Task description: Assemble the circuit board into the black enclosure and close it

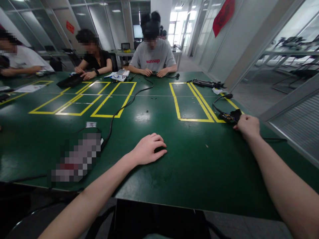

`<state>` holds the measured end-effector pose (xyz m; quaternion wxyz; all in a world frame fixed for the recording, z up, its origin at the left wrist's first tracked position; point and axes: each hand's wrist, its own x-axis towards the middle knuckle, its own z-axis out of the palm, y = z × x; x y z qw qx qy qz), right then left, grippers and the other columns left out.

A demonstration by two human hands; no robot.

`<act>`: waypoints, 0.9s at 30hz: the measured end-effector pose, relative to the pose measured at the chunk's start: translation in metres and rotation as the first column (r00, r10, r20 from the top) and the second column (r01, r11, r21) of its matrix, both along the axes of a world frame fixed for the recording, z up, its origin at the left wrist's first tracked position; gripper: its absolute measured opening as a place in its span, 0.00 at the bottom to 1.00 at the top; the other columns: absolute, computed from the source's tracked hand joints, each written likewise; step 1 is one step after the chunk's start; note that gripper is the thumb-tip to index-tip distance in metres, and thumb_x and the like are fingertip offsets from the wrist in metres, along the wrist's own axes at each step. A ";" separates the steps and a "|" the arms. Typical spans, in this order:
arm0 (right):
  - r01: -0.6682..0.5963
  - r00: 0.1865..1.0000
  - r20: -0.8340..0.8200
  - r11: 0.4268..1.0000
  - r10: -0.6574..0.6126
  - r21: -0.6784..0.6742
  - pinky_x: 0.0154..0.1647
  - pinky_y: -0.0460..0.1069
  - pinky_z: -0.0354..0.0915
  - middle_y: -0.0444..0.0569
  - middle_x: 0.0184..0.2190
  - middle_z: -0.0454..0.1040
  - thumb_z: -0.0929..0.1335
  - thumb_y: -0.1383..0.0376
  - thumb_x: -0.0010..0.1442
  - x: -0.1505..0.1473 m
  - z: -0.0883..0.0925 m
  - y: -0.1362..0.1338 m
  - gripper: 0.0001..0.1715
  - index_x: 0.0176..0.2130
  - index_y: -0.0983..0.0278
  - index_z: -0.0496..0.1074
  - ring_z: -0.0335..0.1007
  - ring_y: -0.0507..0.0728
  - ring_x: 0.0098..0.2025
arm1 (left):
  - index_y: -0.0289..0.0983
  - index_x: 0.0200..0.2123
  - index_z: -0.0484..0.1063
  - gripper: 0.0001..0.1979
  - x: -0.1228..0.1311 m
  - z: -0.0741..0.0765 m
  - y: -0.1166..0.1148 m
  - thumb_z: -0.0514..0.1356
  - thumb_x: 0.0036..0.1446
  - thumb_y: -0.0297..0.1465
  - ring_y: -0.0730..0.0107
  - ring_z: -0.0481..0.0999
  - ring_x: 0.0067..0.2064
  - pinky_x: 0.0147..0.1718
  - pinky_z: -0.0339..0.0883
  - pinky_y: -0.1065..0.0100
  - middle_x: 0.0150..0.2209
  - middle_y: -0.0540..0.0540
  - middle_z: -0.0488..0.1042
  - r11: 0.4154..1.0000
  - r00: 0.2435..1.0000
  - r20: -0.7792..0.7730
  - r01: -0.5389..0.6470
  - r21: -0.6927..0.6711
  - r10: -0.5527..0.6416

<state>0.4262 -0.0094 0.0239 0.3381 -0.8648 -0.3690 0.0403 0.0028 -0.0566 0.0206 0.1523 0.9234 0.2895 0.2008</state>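
Note:
My left hand (pixel 151 149) rests on the green table (pixel 184 172), palm down, with its fingers a little apart and nothing visible in them. Over at the right side, my right hand (pixel 249 126) is closed on the near end of a black device (pixel 230 116) with small orange and white marks. A short black lead with a rounded dark end (pixel 228 96) runs from that device. My fingertips cover part of it, so its exact kind does not show.
Yellow tape outlines (pixel 196 120) mark the tabletop. A black tripod-like thing (pixel 206 83) lies at the back right. A black cable (pixel 129 103) crosses toward a blurred-out object (pixel 77 159) at left. Across the table, a person in a grey shirt (pixel 154 56) handles a small dark object.

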 end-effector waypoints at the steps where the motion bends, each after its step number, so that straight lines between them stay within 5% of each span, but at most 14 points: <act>1: 0.014 0.999 -0.044 1.000 -0.014 -0.007 0.24 0.49 0.60 0.47 0.15 0.66 0.59 0.69 0.67 0.000 0.000 0.000 0.22 0.45 0.76 0.78 0.62 0.55 0.17 | 0.37 0.42 0.79 0.10 0.000 0.000 0.000 0.60 0.67 0.36 0.62 0.76 0.46 0.47 0.71 0.60 0.44 0.44 0.78 1.000 1.000 0.000 0.002 0.001 -0.002; 6: 0.037 0.986 -0.164 0.999 -0.030 0.035 0.29 0.51 0.64 0.62 0.37 0.78 0.66 0.64 0.65 -0.008 0.003 -0.002 0.33 0.64 0.78 0.66 0.67 0.54 0.23 | 0.37 0.42 0.79 0.10 0.000 0.000 0.000 0.61 0.67 0.36 0.62 0.76 0.46 0.47 0.71 0.60 0.43 0.44 0.78 1.000 1.000 0.010 0.003 0.009 -0.003; 9: -0.022 1.000 -0.014 0.998 0.022 0.065 0.44 0.53 0.67 0.64 0.46 0.77 0.73 0.62 0.58 -0.012 0.005 -0.003 0.32 0.59 0.75 0.74 0.72 0.60 0.38 | 0.37 0.42 0.79 0.10 0.000 -0.001 0.001 0.61 0.67 0.36 0.62 0.76 0.46 0.47 0.71 0.61 0.43 0.44 0.78 1.000 1.000 0.010 0.001 0.012 -0.002; 12: -0.093 0.986 0.146 0.994 0.084 0.058 0.53 0.55 0.63 0.65 0.47 0.75 0.75 0.63 0.54 -0.012 0.004 -0.004 0.25 0.50 0.74 0.79 0.69 0.64 0.50 | 0.37 0.42 0.79 0.10 0.000 -0.002 0.001 0.61 0.67 0.36 0.62 0.75 0.45 0.46 0.71 0.61 0.43 0.44 0.78 1.000 1.000 0.006 0.001 0.009 -0.001; 18: -0.149 0.980 0.149 0.985 0.135 0.088 0.49 0.55 0.64 0.57 0.39 0.75 0.74 0.60 0.52 -0.008 -0.003 -0.003 0.22 0.45 0.70 0.79 0.68 0.63 0.44 | 0.37 0.42 0.79 0.09 0.000 -0.001 0.001 0.62 0.66 0.35 0.62 0.75 0.46 0.46 0.71 0.61 0.43 0.44 0.78 1.000 1.000 0.005 0.000 0.007 0.000; 24: -0.123 0.973 0.224 0.956 0.063 0.265 0.55 0.56 0.63 0.60 0.45 0.76 0.71 0.60 0.54 0.001 -0.008 0.002 0.29 0.53 0.70 0.74 0.69 0.65 0.51 | 0.37 0.41 0.79 0.09 0.000 -0.001 0.001 0.61 0.67 0.35 0.63 0.76 0.45 0.45 0.70 0.62 0.41 0.45 0.78 1.000 1.000 0.023 0.009 0.010 -0.009; 27: -0.156 0.938 0.342 0.948 0.054 0.279 0.51 0.56 0.65 0.59 0.43 0.77 0.70 0.59 0.53 0.012 -0.014 0.003 0.27 0.50 0.68 0.75 0.70 0.65 0.48 | 0.37 0.37 0.77 0.11 -0.001 0.001 0.001 0.59 0.69 0.35 0.65 0.75 0.42 0.42 0.69 0.64 0.38 0.45 0.78 1.000 1.000 0.027 0.012 0.001 -0.012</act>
